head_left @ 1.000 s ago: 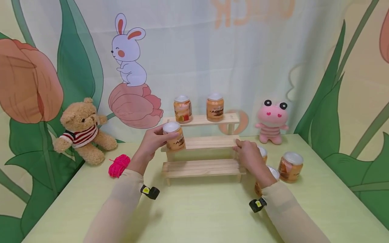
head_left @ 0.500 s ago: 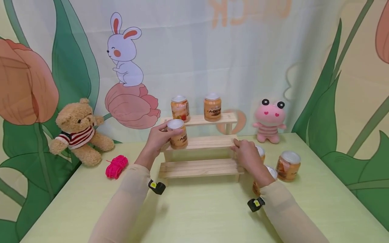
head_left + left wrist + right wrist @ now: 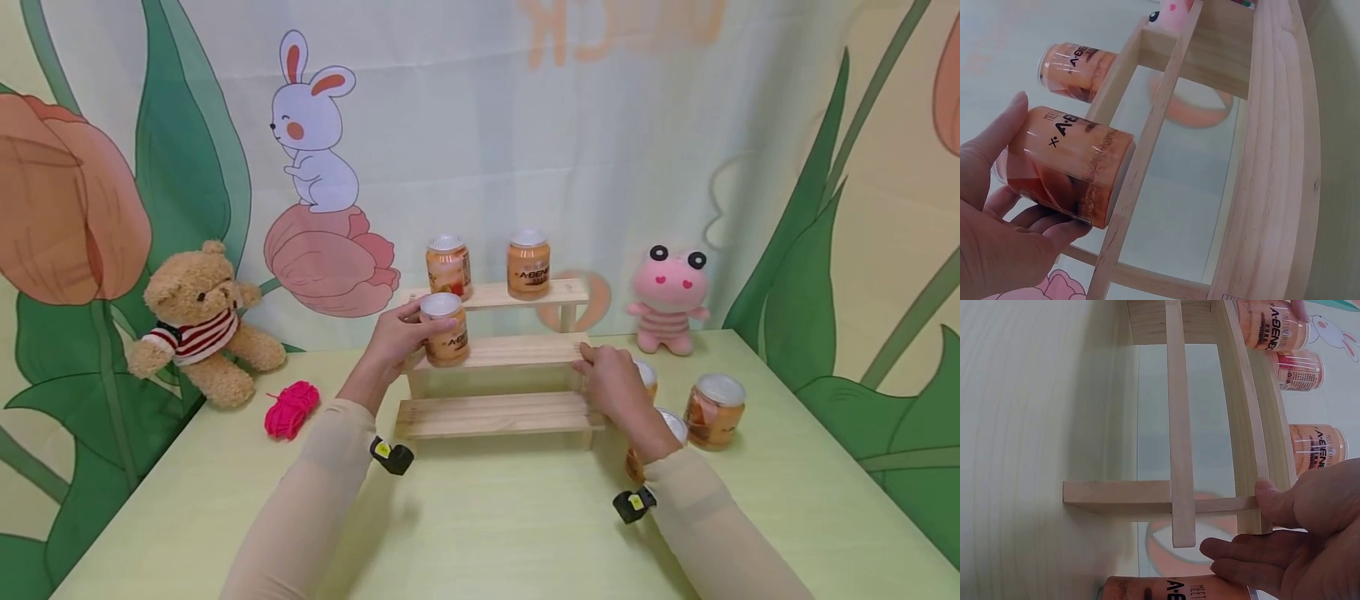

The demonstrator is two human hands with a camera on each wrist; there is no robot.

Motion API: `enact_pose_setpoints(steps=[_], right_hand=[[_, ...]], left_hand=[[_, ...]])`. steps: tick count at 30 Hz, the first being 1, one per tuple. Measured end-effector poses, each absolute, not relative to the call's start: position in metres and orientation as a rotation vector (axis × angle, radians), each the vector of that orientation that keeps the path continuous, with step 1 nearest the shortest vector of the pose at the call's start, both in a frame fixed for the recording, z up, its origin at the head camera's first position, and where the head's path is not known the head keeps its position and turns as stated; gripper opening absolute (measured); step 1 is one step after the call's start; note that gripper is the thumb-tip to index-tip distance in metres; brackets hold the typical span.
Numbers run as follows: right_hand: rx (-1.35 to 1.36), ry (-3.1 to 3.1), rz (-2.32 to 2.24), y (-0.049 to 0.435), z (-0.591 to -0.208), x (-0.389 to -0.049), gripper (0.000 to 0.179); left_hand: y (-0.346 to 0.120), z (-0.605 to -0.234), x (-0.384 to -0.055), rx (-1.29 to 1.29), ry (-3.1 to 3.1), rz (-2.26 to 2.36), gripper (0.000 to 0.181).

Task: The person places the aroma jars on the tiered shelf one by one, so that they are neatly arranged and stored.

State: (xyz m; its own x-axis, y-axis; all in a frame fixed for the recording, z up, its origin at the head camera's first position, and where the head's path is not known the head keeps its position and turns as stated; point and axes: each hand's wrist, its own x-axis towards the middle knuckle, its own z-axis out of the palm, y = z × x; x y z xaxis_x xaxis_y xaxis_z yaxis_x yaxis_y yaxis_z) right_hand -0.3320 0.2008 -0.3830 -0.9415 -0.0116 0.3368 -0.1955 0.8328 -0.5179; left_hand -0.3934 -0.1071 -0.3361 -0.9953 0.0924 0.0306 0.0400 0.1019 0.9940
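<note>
In the head view a three-step wooden display rack (image 3: 498, 414) stands on the table. My left hand (image 3: 397, 335) holds a squat orange can (image 3: 447, 340) with a pale lid, upright at the left end of the middle step. From the left wrist, the thumb lies along one side of this can (image 3: 1072, 165) and the fingers curl round the other, its base right at the step's edge. My right hand (image 3: 618, 385) grips the right end of the middle step; in the right wrist view its thumb (image 3: 1272, 499) presses on the step's front edge.
Two similar cans, a left one (image 3: 448, 268) and a right one (image 3: 528, 265), stand on the top step. Right of the rack is another can (image 3: 715, 412), with two more partly behind my right arm. A teddy bear (image 3: 202, 325), pink yarn (image 3: 292, 410) and pink plush toy (image 3: 667, 300) sit around.
My left hand has moved the can a little to the right along the middle step. The right hand keeps its grip on the rack; the view has shifted slightly.
</note>
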Motion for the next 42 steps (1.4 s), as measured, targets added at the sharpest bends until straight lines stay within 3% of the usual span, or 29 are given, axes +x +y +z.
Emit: enact_pose_setpoints(steps=[24,35,42], right_hand=[[0.153,-2.711,0.786,0.202,-0.384,-0.332,0.042],[0.173,-2.708,0.766,0.202,-0.386,-0.333,0.042],[0.194,-2.703,0.765,0.202,-0.383,-0.332,0.041]], left_hand=[[-0.108,-0.338,-0.395,0.135,2.323,2.041,0.074],[-0.12,-0.345,-0.375,0.159,2.392,2.075,0.073],[-0.137,-0.346,-0.367,0.123,2.45,2.251,0.06]])
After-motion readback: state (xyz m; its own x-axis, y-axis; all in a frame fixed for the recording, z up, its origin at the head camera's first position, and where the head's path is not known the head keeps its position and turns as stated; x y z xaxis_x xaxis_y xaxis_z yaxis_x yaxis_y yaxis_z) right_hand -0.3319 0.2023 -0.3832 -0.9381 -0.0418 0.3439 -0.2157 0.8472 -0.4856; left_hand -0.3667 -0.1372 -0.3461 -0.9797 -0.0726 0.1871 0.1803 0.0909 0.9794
